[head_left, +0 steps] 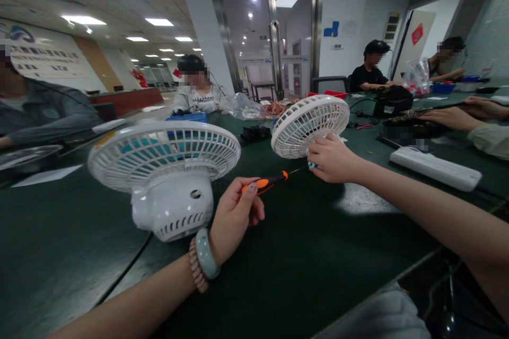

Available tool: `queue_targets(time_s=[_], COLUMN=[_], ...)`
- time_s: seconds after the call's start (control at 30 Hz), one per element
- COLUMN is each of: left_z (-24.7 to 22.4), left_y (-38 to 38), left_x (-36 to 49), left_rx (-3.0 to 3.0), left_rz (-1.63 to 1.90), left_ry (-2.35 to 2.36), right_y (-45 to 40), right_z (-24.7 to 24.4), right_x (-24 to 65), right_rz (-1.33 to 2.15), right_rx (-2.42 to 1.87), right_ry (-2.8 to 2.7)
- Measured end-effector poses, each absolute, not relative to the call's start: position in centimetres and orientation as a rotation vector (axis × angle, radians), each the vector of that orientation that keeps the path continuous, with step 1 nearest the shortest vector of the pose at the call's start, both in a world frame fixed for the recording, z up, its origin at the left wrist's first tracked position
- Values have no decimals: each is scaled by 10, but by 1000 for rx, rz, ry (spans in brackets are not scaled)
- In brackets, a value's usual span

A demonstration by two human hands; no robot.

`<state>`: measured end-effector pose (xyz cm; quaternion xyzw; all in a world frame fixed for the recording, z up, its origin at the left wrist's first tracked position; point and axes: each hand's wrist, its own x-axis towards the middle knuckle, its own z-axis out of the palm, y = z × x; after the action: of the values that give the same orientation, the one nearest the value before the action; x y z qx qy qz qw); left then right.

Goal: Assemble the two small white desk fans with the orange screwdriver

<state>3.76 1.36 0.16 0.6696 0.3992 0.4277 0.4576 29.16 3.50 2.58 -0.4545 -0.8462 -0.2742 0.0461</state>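
Observation:
My left hand (237, 211) is closed on the black and orange handle of a screwdriver (265, 184), whose shaft points right. My right hand (334, 158) grips a small white round fan grille (306, 122) by its lower right side, holding it tilted above the table. The screwdriver's tip ends beside the right fingers; what it touches there is hidden. Left of my left hand, a white fan (175, 198) with a slatted grille and blue blades rests on the green table (286, 270). A black cord runs from its base.
A white power strip (435, 168) lies at the right, near another person's hands (457, 116). Behind are a black bag (393, 100), a blue bin (191, 117), a plastic bag (242, 106) and copper-coloured scraps (280, 108). Several people sit around the table.

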Motion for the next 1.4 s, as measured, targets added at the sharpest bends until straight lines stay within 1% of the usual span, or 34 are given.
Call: queue_targets(time_s=[0.27, 0.83, 1.23, 1.4], left_z=[2, 2, 4, 1], left_y=[15, 6, 3, 4], left_x=[35, 38, 39, 38], left_rx=[1801, 1976, 1932, 2038], left_rz=[1002, 940, 685, 683], left_ry=[1102, 1083, 970, 948], right_y=[35, 35, 34, 34], right_z=[26, 26, 25, 26], right_x=[291, 291, 291, 291], right_rz=[-834, -830, -838, -818], right_rx=[-1379, -1393, -1401, -1400], right_ry=[-2577, -2573, -2566, -2575])
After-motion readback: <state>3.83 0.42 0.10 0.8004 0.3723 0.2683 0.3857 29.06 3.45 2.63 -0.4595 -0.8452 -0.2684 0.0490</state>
